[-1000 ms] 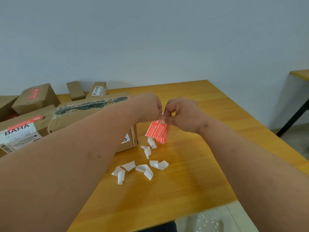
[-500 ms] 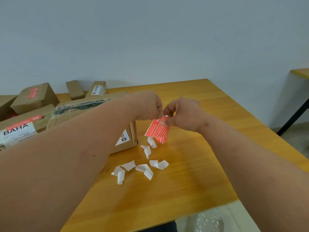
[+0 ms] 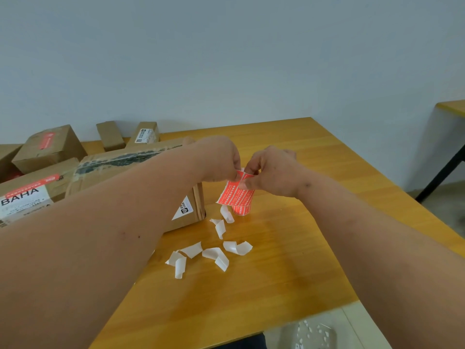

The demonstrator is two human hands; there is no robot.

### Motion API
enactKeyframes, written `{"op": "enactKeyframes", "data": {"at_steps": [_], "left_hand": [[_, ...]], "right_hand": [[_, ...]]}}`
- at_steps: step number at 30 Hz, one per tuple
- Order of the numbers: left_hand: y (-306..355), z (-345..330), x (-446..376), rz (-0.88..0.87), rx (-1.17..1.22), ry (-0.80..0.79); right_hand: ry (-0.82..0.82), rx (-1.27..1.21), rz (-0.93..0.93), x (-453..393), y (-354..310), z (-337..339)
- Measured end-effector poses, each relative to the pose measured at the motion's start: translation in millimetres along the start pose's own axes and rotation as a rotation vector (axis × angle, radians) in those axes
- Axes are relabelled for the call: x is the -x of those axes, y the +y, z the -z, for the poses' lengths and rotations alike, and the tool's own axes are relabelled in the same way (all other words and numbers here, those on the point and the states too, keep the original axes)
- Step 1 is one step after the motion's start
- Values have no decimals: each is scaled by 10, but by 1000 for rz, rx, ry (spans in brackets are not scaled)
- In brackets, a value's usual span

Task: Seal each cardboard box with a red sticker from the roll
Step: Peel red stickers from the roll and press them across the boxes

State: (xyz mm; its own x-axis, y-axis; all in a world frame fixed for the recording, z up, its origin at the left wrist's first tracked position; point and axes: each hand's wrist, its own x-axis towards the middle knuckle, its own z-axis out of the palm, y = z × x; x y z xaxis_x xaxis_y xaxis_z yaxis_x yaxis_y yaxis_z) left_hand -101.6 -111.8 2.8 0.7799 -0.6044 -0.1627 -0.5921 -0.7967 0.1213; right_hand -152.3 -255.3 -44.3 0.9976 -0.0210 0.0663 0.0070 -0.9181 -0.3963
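My left hand and my right hand meet above the table, both pinching the top edge of a red sticker strip that hangs down from the fingers. The red sticker roll stands on the wooden table right under the strip. A large cardboard box with dark tape on top lies just left of the roll, partly hidden by my left forearm. Two boxes at the left, one marked BAHA and one further back, carry red stickers.
Several curled white backing scraps lie on the table in front of the roll. Two small boxes stand at the back by the wall. A second table with a black leg stands at the right. The table's near edge runs below my arms.
My hands have drawn slightly apart at the strip's top edge, and the red strip hangs a little more open. The boxes and scraps have not moved.
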Motion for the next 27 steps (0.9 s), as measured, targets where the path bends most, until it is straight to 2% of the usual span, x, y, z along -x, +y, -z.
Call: {"op": "enactKeyframes", "data": {"at_steps": [7,27], "left_hand": [[-13,24,3,-10,154,-9],[-71,28,-22,-7,294,0]], "right_hand": [[24,25,20,7,-14,23],[54,-48,11,32,-9,25]]}}
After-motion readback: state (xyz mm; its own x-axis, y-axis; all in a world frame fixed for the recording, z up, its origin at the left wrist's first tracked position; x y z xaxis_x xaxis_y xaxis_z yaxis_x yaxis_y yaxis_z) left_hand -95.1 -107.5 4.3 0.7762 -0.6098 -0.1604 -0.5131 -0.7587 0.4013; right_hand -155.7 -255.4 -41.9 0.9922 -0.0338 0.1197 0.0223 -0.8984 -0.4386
